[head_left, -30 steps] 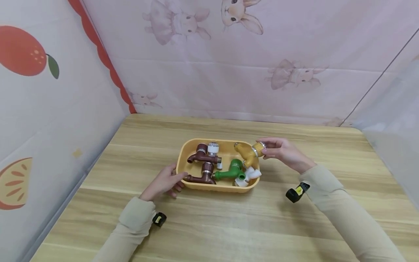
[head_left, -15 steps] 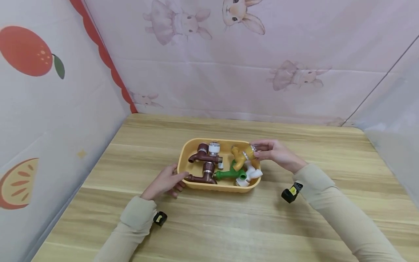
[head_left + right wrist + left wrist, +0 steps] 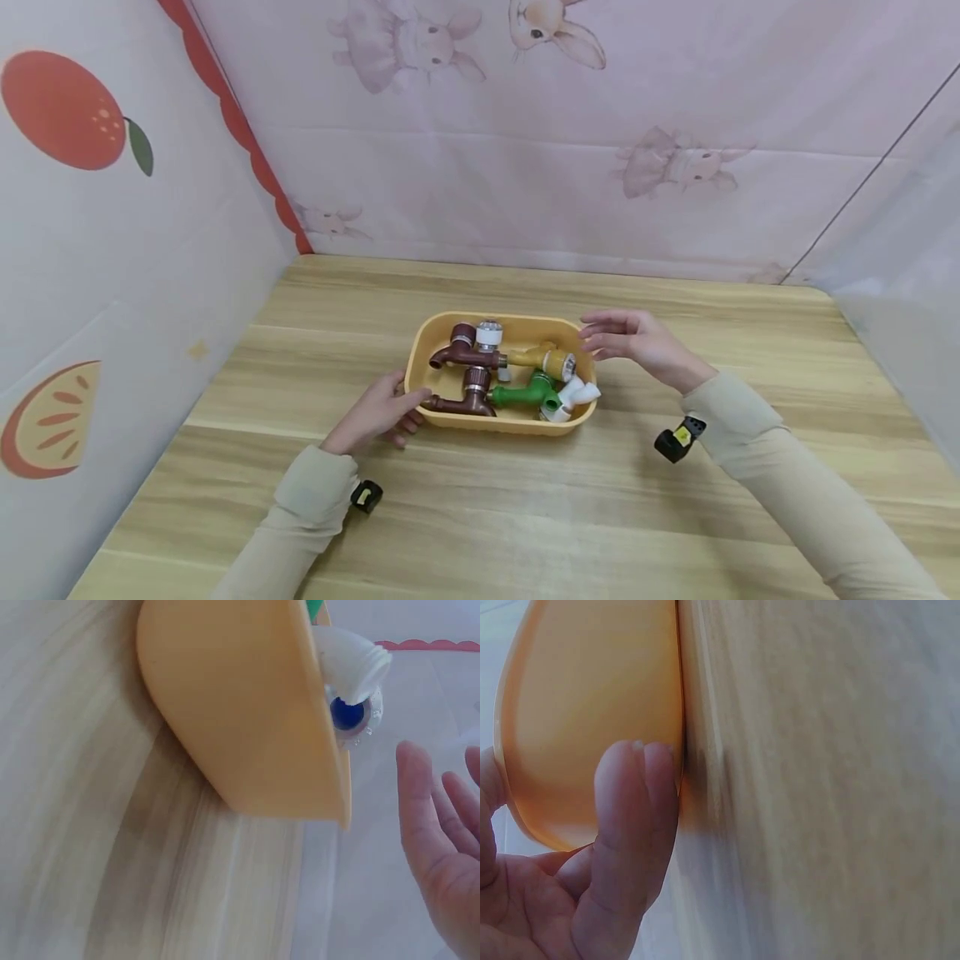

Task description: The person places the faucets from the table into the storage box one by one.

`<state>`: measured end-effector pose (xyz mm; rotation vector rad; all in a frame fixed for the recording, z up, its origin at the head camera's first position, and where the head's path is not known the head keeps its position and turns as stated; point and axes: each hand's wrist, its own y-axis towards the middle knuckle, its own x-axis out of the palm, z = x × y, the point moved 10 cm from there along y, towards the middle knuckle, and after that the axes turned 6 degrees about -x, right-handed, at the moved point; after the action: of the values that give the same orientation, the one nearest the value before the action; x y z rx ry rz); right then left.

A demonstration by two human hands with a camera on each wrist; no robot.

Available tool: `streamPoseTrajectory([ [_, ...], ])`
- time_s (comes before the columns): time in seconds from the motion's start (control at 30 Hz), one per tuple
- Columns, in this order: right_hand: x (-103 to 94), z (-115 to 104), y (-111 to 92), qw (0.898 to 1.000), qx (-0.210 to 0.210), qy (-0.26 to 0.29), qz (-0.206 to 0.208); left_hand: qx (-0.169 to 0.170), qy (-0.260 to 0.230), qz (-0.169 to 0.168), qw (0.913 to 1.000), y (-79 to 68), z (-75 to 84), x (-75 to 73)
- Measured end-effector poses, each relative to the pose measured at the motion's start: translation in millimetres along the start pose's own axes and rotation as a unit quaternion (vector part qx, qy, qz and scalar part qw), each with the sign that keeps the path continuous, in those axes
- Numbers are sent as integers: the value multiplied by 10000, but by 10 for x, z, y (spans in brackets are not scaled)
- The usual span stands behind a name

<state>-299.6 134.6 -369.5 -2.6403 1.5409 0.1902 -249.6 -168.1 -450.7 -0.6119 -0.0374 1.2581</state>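
My left hand (image 3: pixel 378 410) holds the left end of a yellow plastic basket (image 3: pixel 498 425). Its thumb lies over the rim and its fingers (image 3: pixel 634 817) lie along the outer wall. Inside are several taps: two brown taps (image 3: pixel 468 358), a green tap (image 3: pixel 525 394), a yellow tap (image 3: pixel 536 357), a white tap (image 3: pixel 581 393) at the right end, and a white-knobbed tap (image 3: pixel 489 335) partly hidden behind the brown ones. The white tap's threaded end (image 3: pixel 367 671) sticks out above the rim. At the basket's right rim hovers my right hand (image 3: pixel 648 346), holding nothing, its fingers extended.
The basket stands on a wood-grain table (image 3: pixel 525 508). Behind the table hangs a pink curtain (image 3: pixel 525 200) printed with rabbits, and a white fruit-print curtain (image 3: pixel 150 275) stands at the left. Each wrist wears a black camera (image 3: pixel 680 439).
My right hand lowered the yellow tap into the basket and let it go, then drew back slightly to the right. The left hand stayed on the basket's end.
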Motion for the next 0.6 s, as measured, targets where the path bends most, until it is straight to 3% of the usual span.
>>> streamPoseTrajectory([
  [0.23, -80, 22, -101, 9990, 115, -65, 417, -19, 43, -14, 10000, 27, -13, -10],
  [0.43, -111, -60, -184, 9973, -16, -173, 716, 171, 240, 24, 9996, 9, 65, -30],
  [0.5, -114, -96, -215, 9965, -77, -296, 781, 281, 429, 104, 9986, -3, 101, -50],
  [0.6, -125, -152, -272, 9943, -182, -554, 890, 579, 1010, 529, 9918, -38, 188, -135],
])
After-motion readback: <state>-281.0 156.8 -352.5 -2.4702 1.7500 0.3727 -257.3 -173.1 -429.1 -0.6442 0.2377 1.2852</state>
